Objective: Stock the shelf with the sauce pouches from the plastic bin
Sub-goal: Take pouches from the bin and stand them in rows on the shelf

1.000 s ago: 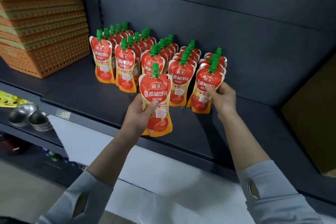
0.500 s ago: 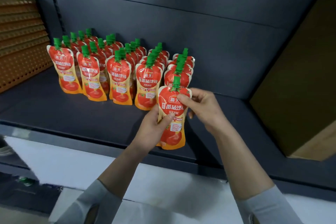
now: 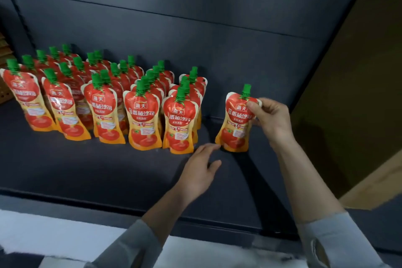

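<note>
Since half a second ago, the sauce pouch (image 3: pixel 236 124) has moved right, away from the front of the stocked rows (image 3: pixel 143 119), and our left hand (image 3: pixel 200 167) has let go of it. That hand now hovers over the dark shelf (image 3: pixel 87 169), fingers relaxed and holding nothing, fingertips near the pouch's lower left corner. Our right hand (image 3: pixel 272 119) pinches the pouch's upper right shoulder beside the green spout. The pouch's base appears to rest on the shelf, apart from the nearest row, starting a new column; a cardboard box (image 3: pixel 359 93) stands further right.

The risk, as we judge it: the pouch is soft, leans slightly and is held only at the top. Released before its base settles, it could fall forward or sideways into the neighbouring row and topple others. The bin is out of view.
</note>
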A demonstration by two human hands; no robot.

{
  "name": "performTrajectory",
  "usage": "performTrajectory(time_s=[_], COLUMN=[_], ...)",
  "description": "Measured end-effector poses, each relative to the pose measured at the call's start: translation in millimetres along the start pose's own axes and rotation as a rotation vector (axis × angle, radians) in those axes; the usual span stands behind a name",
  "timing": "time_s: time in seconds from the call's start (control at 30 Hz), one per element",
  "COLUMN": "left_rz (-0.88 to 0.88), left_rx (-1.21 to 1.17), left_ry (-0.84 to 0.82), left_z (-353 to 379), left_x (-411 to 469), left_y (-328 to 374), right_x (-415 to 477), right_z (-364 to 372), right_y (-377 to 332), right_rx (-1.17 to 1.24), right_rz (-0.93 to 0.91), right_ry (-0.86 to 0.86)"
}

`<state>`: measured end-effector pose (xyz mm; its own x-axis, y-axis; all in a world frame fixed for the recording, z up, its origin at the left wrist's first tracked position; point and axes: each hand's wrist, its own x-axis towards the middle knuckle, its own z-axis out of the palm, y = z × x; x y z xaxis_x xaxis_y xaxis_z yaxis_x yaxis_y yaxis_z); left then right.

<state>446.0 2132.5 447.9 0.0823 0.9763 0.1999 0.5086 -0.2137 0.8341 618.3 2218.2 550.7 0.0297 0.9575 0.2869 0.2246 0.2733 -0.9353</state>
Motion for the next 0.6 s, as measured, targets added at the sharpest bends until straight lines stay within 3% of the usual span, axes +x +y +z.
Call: performTrajectory(time_s=[0.6], left_rz=[-0.221], left_rx=[0.28], left_ry=[0.108], left_z=[40.9], left_x=[121.3], left_y=[-25.8], right_x=[117.6], right_z=[52.6], right_y=[54.1], right_rx=[0.047], right_rz=[0.005], right_ry=[-0.109])
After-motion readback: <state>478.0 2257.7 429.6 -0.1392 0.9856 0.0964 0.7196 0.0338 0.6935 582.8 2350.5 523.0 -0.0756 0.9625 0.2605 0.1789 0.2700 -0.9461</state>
